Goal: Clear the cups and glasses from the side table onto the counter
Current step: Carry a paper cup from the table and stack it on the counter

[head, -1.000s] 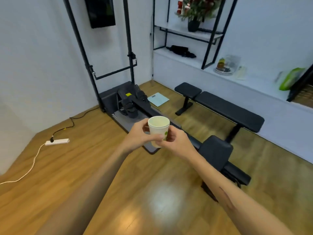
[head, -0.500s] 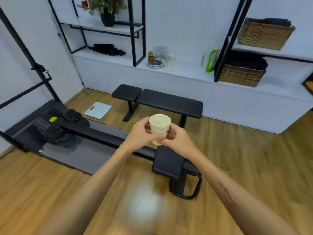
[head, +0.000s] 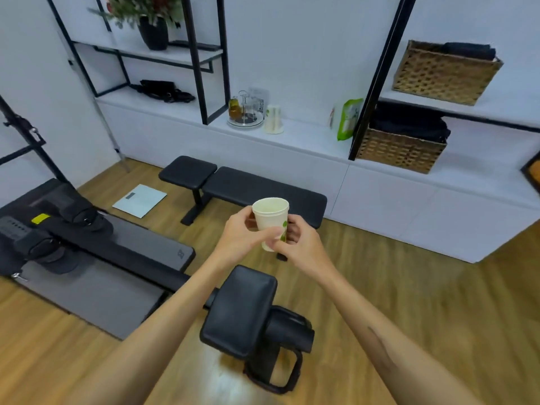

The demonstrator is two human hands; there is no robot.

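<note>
Fingers (head: 248, 222) of the left hand (head: 238, 239) and right hand (head: 302, 247) are grasping a paper cup (head: 270, 222) at mid-frame, keeping it upright, probably against spilling. Whether it is holding liquid is hard to make out. The white tabletop (head: 306, 135), upper centre, is already carrying another cup (head: 273, 118) beside a tray of glasses (head: 245, 111).

The cream paper cup (head: 270, 219) looks matt and smooth. Below it lies a glossy brown wood-plank floor (head: 409, 287) with a light sheen. The black padded bench (head: 248, 185) has smooth, leather-like upholstery. Two brown woven wicker baskets (head: 444, 73) look rough, framed by black metal shelf posts (head: 377, 77).
</note>
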